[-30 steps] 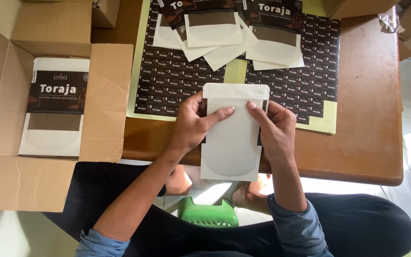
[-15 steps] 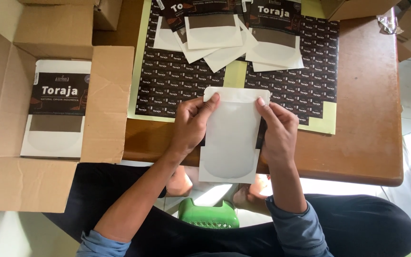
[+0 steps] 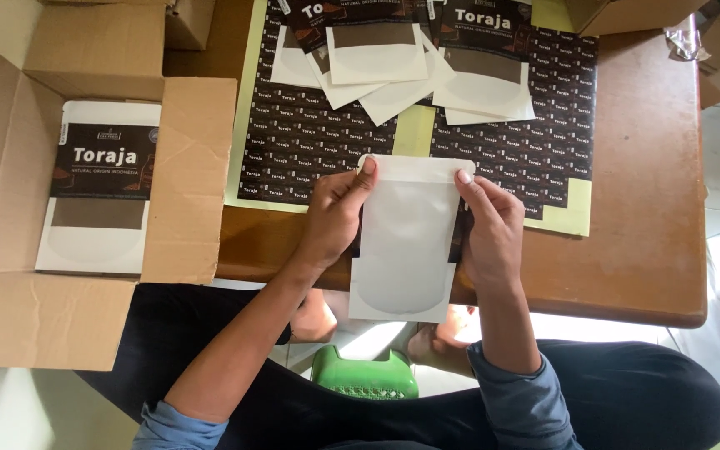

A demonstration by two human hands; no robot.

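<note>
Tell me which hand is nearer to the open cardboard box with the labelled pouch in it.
Left. The left hand grips the white pouch on the side toward the cardboard box; the right hand grips the pouch's far edge, farther from the box.

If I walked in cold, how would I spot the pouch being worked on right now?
Start at the brown wooden table and go to its near edge, where the left hand and right hand meet. Between them is a white pouch. Unlike the labelled pouches piled further back, the side facing up is plain white.
</note>
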